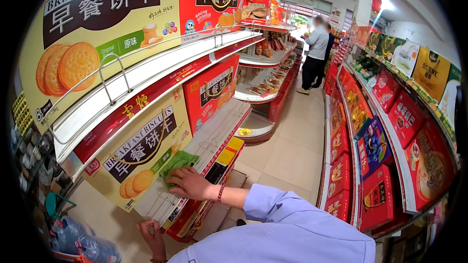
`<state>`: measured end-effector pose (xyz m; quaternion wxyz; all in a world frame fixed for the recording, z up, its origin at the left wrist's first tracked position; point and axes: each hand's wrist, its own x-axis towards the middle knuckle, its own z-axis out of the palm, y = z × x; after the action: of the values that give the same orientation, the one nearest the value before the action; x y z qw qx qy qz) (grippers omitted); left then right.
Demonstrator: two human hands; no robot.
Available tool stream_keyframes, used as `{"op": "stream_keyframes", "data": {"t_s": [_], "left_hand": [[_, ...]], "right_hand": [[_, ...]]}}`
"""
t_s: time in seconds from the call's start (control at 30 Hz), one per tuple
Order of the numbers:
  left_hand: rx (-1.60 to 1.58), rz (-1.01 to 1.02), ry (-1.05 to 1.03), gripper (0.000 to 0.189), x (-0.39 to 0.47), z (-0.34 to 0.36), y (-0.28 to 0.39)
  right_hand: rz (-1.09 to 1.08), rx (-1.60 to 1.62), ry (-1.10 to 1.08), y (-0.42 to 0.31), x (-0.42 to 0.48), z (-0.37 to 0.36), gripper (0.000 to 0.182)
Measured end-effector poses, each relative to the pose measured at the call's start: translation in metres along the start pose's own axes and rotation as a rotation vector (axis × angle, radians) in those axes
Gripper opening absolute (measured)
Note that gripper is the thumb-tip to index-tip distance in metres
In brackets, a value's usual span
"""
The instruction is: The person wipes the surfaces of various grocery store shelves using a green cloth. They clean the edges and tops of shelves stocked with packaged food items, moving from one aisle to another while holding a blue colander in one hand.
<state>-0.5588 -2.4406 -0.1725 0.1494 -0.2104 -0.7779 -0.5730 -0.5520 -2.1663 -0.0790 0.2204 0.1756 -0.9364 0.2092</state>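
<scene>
A crumpled green cloth [179, 165] lies under my right hand [192, 182], whose spread, bent fingers press it on the lower shelf [228, 117] of a store rack. That wrist wears a beaded red bracelet. Down at the near end of the same shelf is my left hand [151, 235], its fingers curled at the corner; whether they grip the edge is unclear. Low wire rails [162, 204] run along the shelf front. Behind the cloth stands a cream breakfast biscuit box [150, 153] with a rope handle, and beyond it a red biscuit box [212, 91].
Above sits a white shelf [161, 60] with wire guards, carrying a large biscuit carton [109, 18]. Water jugs [97, 246] stand on the floor at lower left. Across the tiled aisle [289, 131] runs a rack of gift boxes [406, 117]. Two people [316, 47] stand farther along.
</scene>
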Motion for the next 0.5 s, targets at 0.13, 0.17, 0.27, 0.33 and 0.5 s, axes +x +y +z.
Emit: {"op": "stream_keyframes", "data": {"t_s": [0.13, 0.17, 0.27, 0.33, 0.5], "left_hand": [[0.009, -0.005, -0.002, 0.012, 0.001, -0.001, 0.001], [0.012, -0.009, -0.009, 0.011, 0.002, -0.001, 0.001], [0.032, 0.005, -0.047, 0.009, 0.002, -0.005, -0.003], [0.048, 0.062, -0.107, 0.01, 0.008, -0.014, -0.011], [-0.071, 0.1, -0.211, 0.027, 0.067, -0.026, 0.043]], "right_hand": [[-0.013, -0.033, 0.091, -0.004, -0.013, 0.007, 0.037], [-0.007, -0.043, 0.096, -0.005, -0.015, 0.007, 0.037], [0.01, -0.043, 0.089, -0.005, -0.018, 0.01, 0.039], [0.018, -0.041, 0.084, -0.004, -0.021, 0.012, 0.041], [0.033, -0.021, 0.047, -0.001, -0.027, 0.011, 0.046]]}}
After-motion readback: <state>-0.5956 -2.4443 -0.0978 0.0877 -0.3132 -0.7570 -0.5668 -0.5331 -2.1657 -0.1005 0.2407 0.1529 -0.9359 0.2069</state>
